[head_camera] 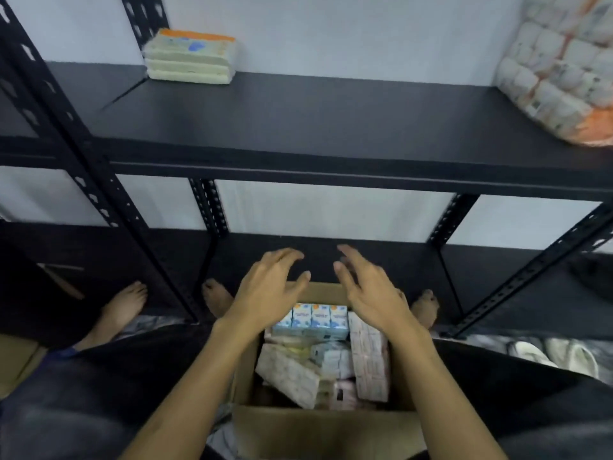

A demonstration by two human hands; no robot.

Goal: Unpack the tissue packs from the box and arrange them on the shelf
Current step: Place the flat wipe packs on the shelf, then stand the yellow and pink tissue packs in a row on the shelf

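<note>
An open cardboard box (318,426) sits on the floor between my knees, filled with several tissue packs. A blue-and-white pack (315,322) lies at its far side, with pale pink packs (370,360) to the right and below. My left hand (268,293) and my right hand (368,290) hover above the box's far edge, fingers spread and relaxed, holding nothing. One tissue pack (190,56) with an orange top lies at the back left of the black shelf (298,127).
A large bag of toilet rolls (560,68) occupies the shelf's right end. Black perforated uprights (83,161) frame the shelving; a lower shelf (331,257) lies just beyond my hands. Bare feet (122,310) show on the floor. White slippers (560,355) lie at right.
</note>
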